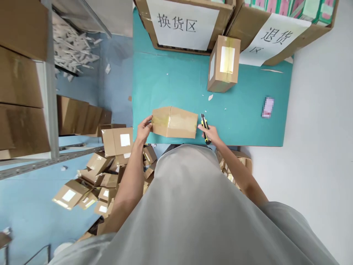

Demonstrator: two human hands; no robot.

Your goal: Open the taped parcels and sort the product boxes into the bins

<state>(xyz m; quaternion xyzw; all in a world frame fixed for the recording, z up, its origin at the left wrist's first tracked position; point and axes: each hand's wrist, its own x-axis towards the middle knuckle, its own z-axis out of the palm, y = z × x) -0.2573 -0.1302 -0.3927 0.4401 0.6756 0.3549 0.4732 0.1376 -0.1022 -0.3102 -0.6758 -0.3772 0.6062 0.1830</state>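
A taped brown cardboard box (pixel 175 122) lies on the green table (pixel 165 84) near its front edge. My left hand (pixel 144 129) grips the box's left end, fingers curled on it. My right hand (pixel 210 134) is closed round a yellow and black utility knife (pixel 204 127), just beside the box's right end. The knife's tip points away from me.
A second taped box (pixel 224 63) with a white label stands upright further back. Two large cartons with white paper signs (pixel 182 24) (pixel 273 38) line the table's far edge. Many small boxes (pixel 104 173) lie heaped on the blue floor at the left, beside shelving (pixel 22 84).
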